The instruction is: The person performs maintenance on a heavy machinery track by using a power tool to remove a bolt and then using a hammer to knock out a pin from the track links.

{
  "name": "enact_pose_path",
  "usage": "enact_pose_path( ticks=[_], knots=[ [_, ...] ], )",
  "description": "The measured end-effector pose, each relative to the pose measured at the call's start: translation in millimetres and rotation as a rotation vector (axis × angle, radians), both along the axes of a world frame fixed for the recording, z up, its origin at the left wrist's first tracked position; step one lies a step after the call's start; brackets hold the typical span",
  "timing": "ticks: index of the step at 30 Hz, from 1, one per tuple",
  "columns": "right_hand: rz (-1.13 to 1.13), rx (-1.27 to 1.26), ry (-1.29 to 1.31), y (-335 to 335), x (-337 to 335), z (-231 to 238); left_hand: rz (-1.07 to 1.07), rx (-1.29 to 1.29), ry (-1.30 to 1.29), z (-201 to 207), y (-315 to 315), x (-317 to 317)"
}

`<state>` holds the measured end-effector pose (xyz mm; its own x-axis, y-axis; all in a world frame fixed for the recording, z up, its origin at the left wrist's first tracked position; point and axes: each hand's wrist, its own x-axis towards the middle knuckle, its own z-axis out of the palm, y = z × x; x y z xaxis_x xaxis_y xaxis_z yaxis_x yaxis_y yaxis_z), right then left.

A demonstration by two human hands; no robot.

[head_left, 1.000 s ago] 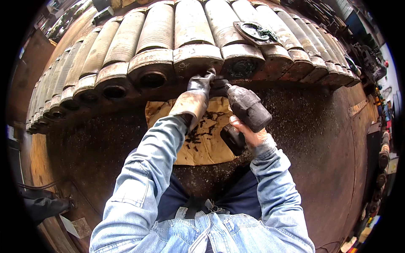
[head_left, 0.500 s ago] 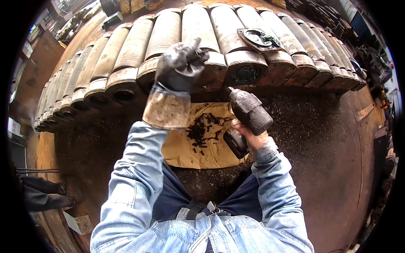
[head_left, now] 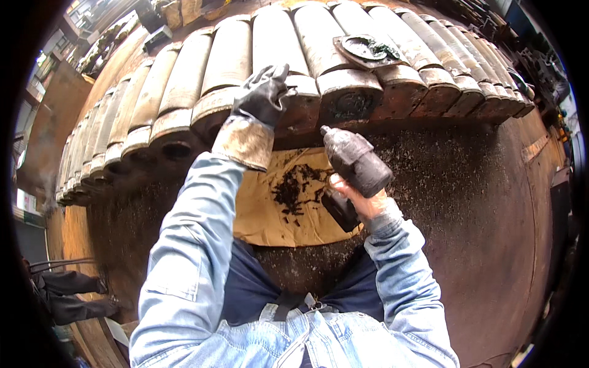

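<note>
My right hand (head_left: 367, 203) is bare and wrapped round the handle of a grimy cordless impact wrench (head_left: 359, 162). The tool's nose tilts up and left, toward a roller's dark round end. My left hand (head_left: 261, 101) wears a black glove with a dirty tan cuff. Its fingers are curled and pinched in front of the end of a roller (head_left: 279, 46); whatever they hold, if anything, is too small to make out. Right of it, another roller's end face shows a black greasy recess (head_left: 353, 105). A square flange cover (head_left: 368, 49) smeared with dark grease lies on top of the rollers.
A sheet of brown cardboard (head_left: 264, 214) with dark grease crumbs lies between my knees. Gritty dirt covers the floor (head_left: 454, 178). Rollers line up in an arc on both sides. At the left edge, dark-trousered legs (head_left: 70, 285) of another person show.
My left hand has come slightly down and closer to the roller end. The wrench has shifted a little left with my right hand, and the view has turned slightly.
</note>
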<state>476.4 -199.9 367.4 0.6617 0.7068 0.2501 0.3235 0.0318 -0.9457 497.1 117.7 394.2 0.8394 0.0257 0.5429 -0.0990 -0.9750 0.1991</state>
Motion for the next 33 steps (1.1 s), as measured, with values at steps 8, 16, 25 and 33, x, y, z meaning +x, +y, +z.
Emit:
enact_pose_path(
  ticks=[8, 16, 25, 33],
  knots=[
    [-0.024, -0.006, 0.257, -1.6, -1.2, -12.6, 0.100, 0.121, 0.065, 20.7, -12.8, -13.4],
    [-0.087, -0.023, -0.168, 7.1, -1.5, -10.0, -0.119, 0.212, 0.032, 37.1, 6.5, -19.7],
    [-0.080, -0.136, -0.082, 3.0, 1.5, -20.4, -0.085, 0.189, 0.114, 29.2, 14.6, -12.4],
    [-0.132, -0.025, -0.198, 7.2, 3.3, -15.6, -0.144, 0.253, -0.115, 37.3, 15.0, -10.0]
  ],
)
